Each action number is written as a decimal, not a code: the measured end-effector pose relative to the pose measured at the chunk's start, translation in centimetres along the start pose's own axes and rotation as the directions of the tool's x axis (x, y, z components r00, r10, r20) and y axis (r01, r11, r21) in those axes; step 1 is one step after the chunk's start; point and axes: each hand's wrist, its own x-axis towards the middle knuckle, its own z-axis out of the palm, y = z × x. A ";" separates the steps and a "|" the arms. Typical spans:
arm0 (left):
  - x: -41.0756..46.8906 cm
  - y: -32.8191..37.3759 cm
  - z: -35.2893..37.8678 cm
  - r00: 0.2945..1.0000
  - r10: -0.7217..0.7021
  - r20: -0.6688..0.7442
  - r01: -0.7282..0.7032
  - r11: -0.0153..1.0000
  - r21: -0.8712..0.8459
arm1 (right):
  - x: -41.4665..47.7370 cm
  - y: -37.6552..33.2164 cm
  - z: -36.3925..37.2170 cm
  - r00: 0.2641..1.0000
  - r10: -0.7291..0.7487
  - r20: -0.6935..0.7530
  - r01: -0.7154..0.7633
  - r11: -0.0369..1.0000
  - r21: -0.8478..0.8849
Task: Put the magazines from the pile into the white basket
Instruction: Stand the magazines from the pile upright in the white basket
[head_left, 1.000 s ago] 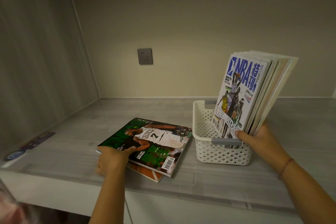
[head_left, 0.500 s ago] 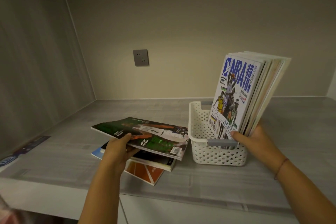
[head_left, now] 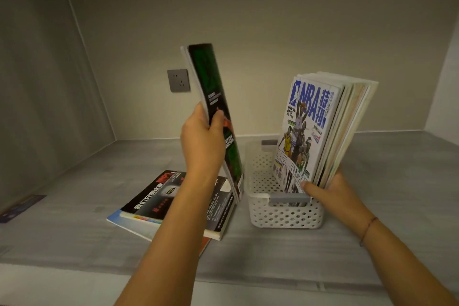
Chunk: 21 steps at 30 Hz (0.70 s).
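Observation:
My left hand (head_left: 202,143) grips a green-covered magazine (head_left: 214,107) upright in the air, just left of the white perforated basket (head_left: 283,213). Its lower corner hangs near the basket's left rim. Below it lies the pile of magazines (head_left: 173,204) on the shelf, a black-covered one on top. Several magazines (head_left: 323,131) stand leaning to the right inside the basket, the front one with a blue NBA title. My right hand (head_left: 332,190) holds the lower edge of that standing bunch, thumb across the front cover.
The grey shelf surface (head_left: 372,243) runs between a left side wall and a back wall with a grey power socket (head_left: 178,80). A dark flat card (head_left: 21,207) lies at the far left. The shelf's front edge is near the bottom of the view.
My left hand lifted the green magazine off the pile and turned it from flat to upright, moving it right toward the basket. My right hand stayed on the standing magazines.

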 end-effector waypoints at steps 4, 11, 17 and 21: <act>0.2 1.7 2.1 0.991 0.133 0.001 -0.133 0.990 0.046 | -0.1 -0.1 0.0 1.000 -0.010 -0.006 0.010 1.000 0.015; -1.5 1.3 6.8 0.990 0.091 0.111 -0.097 0.994 0.053 | -0.2 -0.3 0.0 0.999 -0.051 0.004 0.051 0.998 0.031; -3.0 -0.2 9.0 0.971 0.183 0.151 -0.203 0.971 0.125 | -0.2 -0.4 -0.1 0.997 -0.073 0.014 0.072 0.996 0.052; -3.1 -0.5 9.9 0.949 0.278 0.150 -0.296 0.948 0.118 | -0.5 -0.9 0.1 0.996 -0.093 0.006 0.093 0.994 0.049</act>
